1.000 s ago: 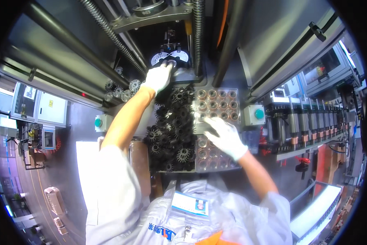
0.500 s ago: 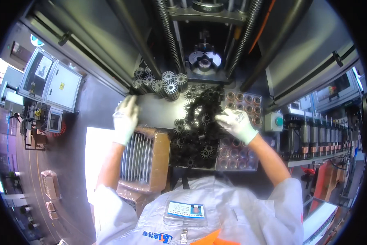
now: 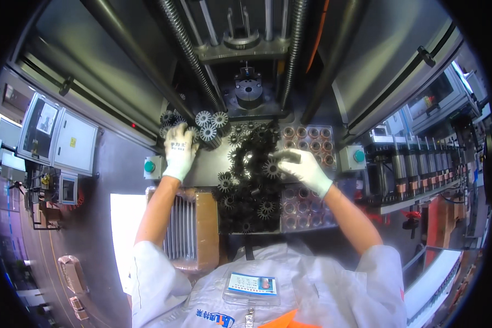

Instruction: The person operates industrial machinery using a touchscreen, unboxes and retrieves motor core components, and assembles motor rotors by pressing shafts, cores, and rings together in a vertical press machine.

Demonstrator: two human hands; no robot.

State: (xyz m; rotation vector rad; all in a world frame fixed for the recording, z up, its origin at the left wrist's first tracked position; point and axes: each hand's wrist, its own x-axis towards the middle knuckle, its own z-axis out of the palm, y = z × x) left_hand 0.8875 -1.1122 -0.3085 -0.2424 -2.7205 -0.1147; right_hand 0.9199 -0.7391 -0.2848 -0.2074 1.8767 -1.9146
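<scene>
My left hand (image 3: 178, 153), in a white glove, reaches into a cluster of upright slotted metal cores (image 3: 207, 132) at the far left of the work surface. Its fingers are curled over one core, which they mostly cover. My right hand (image 3: 307, 170), also gloved, is above the right side of a heap of dark toothed rings (image 3: 266, 209). Between its thumb and fingers shows something dark, whose shape I cannot make out. Beneath that hand lie clear trays of copper-coloured rings (image 3: 314, 145).
A press fixture (image 3: 248, 90) stands behind the heap, between coiled springs and dark columns. Green-button boxes (image 3: 150, 167) (image 3: 354, 157) flank the work surface. An open cardboard box of metal rods (image 3: 205, 229) sits near left, beside a white sheet (image 3: 123, 229).
My left hand has moved from beside the cores onto them. My right hand's fingers now show something dark between them. The view has shifted, so the bench appears further left.
</scene>
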